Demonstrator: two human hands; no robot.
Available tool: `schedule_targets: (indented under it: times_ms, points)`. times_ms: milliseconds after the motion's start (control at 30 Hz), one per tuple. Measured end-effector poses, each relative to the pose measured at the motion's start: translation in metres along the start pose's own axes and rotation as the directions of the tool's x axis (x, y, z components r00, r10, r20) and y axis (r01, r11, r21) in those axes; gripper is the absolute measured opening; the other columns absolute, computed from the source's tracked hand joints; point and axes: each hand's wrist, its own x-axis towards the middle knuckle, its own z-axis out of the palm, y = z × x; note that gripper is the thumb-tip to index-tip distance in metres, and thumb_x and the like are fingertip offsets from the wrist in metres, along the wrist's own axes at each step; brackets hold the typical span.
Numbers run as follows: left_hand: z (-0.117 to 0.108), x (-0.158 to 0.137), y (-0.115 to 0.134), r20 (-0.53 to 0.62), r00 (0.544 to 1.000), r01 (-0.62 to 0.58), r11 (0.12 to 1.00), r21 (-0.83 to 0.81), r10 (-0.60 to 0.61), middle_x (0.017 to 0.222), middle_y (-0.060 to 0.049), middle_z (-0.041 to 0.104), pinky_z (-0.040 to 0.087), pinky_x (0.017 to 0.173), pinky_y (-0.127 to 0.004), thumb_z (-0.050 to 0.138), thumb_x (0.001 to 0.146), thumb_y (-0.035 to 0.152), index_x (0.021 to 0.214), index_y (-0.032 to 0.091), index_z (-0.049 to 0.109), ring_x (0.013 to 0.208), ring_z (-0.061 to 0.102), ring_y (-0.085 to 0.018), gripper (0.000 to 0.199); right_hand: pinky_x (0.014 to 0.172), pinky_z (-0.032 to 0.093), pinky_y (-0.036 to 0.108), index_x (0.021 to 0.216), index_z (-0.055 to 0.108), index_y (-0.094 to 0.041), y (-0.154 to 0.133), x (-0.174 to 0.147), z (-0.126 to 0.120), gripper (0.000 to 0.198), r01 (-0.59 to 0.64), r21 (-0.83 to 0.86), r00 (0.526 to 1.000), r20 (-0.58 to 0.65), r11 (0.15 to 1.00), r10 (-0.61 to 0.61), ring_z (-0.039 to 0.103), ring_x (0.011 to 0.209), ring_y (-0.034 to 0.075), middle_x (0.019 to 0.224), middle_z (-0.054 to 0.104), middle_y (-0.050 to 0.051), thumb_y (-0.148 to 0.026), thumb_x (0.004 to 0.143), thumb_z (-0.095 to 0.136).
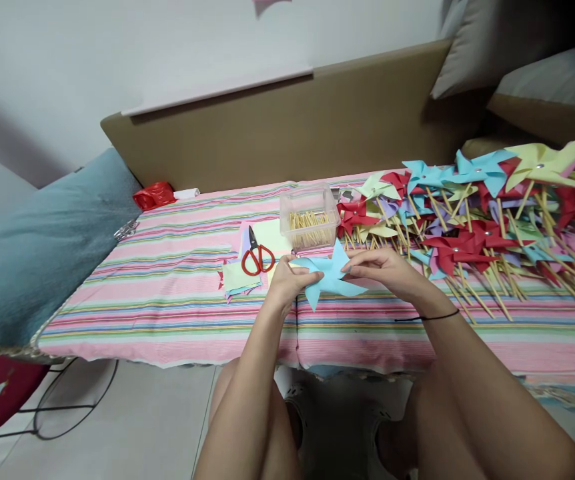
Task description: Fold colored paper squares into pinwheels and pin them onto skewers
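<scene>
A light blue paper pinwheel [328,283], with no stick visible on it, is held between my two hands above the striped cloth. My left hand [287,280] pinches its left side, thumb on top of the paper. On the other side, my right hand [380,268] pinches a blade at the right with thumb and fingertips. Just beyond the pinwheel stands a clear plastic box [335,230] with many thin wooden sticks [307,223] in it. Red-handled scissors [251,261] lie left of my left hand, on top of coloured paper sheets [267,233].
Many finished pinwheels on sticks [467,247] are heaped on the right of the striped cloth [167,287]. Cut paper squares [240,277] lie by the scissors. A red plastic bag [155,196] is at the far left, near a blue cushion [57,247]. Behind rises a brown backrest [267,137].
</scene>
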Motion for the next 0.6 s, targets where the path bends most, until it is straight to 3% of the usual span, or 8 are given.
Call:
schedule_targets:
  times_ms: [133,267,600]
  points:
    - [0.003,-0.001,-0.001,0.042,0.998,-0.061,0.991,0.123,0.057,0.058,0.003,0.062,0.047,0.048,-0.025,0.085,0.042,0.015,0.092,0.021,0.04,0.049,0.061,-0.016,0.067,0.063,0.053,0.029,0.071,0.077,-0.022,0.002,0.003,0.014,0.017,0.03,-0.032,0.995,-0.098,0.999,-0.033,0.065,0.073,0.018,0.066,0.068,0.003,-0.038,0.066,0.077]
    - [0.004,-0.002,-0.001,0.057,0.996,-0.081,0.988,0.134,0.074,0.056,0.005,0.062,0.046,0.049,-0.025,0.083,0.046,0.017,0.09,0.022,0.037,0.047,0.06,-0.016,0.065,0.048,0.048,0.025,0.07,0.073,-0.019,0.007,0.007,0.026,0.024,0.001,0.112,0.961,-0.273,0.994,0.03,0.059,0.053,0.013,0.058,0.064,0.0,-0.035,0.055,0.084]
    - [0.006,-0.002,-0.002,0.034,0.994,-0.109,0.98,0.165,0.104,0.054,0.006,0.061,0.041,0.05,-0.022,0.084,0.044,0.015,0.09,0.022,0.038,0.047,0.058,-0.014,0.065,0.052,0.049,0.03,0.061,0.071,-0.02,0.003,0.011,0.03,0.023,0.114,-0.032,0.945,-0.304,0.993,-0.118,0.058,0.056,0.014,0.065,0.064,0.002,-0.039,0.055,0.083]
